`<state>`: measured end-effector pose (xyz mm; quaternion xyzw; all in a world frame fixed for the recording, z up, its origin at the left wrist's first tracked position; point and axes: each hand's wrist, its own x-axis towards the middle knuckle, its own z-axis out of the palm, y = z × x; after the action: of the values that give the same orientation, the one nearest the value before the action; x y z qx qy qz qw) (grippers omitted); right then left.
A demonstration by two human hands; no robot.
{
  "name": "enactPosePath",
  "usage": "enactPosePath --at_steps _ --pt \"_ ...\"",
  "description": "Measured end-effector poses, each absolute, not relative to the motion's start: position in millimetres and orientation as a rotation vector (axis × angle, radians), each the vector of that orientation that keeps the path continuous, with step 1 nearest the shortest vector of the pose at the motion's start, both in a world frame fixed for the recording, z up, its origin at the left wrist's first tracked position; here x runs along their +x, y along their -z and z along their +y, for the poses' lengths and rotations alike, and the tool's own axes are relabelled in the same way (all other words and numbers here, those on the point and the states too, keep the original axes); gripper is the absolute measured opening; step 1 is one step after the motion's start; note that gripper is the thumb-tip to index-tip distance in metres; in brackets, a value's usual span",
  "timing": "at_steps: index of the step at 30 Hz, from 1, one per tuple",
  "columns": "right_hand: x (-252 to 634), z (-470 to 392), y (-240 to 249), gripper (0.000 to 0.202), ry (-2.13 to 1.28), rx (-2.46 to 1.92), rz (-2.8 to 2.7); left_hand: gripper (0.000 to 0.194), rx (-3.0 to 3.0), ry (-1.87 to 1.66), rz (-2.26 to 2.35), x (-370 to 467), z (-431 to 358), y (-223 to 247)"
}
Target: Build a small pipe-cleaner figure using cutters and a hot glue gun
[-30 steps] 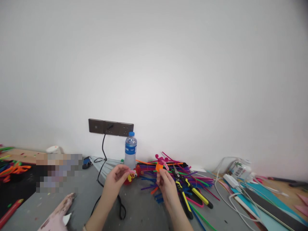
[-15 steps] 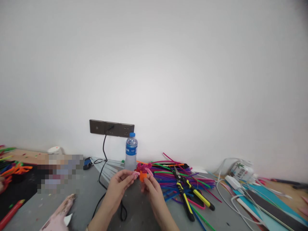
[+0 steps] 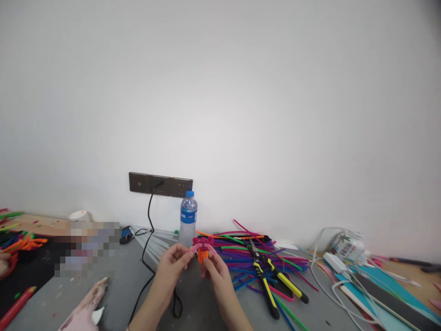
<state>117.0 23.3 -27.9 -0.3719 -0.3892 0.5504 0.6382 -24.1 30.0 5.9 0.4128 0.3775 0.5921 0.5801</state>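
A small figure [image 3: 203, 255] of fuzzy stems, magenta on top and orange below with pink pieces at its sides, is held up between both hands. My left hand [image 3: 175, 263] pinches the pink piece on its left side between thumb and fingertips. Around the orange lower part on the right, my right hand [image 3: 215, 270] has its thumb and fingers closed. Just behind the figure stands a water bottle [image 3: 188, 220] with a blue cap. Yellow-and-black pliers [image 3: 272, 280] lie right of my right hand, over a pile of coloured fuzzy stems [image 3: 237, 257].
A black cable [image 3: 149, 257] runs from the wall socket [image 3: 139, 183] down across the table. A glue gun [image 3: 86, 305] lies front left, beside a red tool [image 3: 17, 307]. Another person's hand [image 3: 4, 264] shows at the left edge. White cables and a power strip [image 3: 334, 262] lie right.
The figure has turned a little, so its magenta top and both pink side pieces now show more evenly. Both hands have shifted slightly with it.
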Motion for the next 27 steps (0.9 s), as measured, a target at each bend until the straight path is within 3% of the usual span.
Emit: enactPosePath --at_steps 14,21,27 --pt "116 20 25 0.061 -1.25 -0.865 -0.963 0.041 1.128 -1.378 0.885 -26 34 5" --pt "116 20 27 0.041 -1.171 -0.805 -1.065 0.041 1.095 -1.361 0.877 -25 36 7" --pt "119 19 20 0.043 -1.18 -0.804 -1.058 0.037 1.137 -1.32 0.899 -24 29 -3"
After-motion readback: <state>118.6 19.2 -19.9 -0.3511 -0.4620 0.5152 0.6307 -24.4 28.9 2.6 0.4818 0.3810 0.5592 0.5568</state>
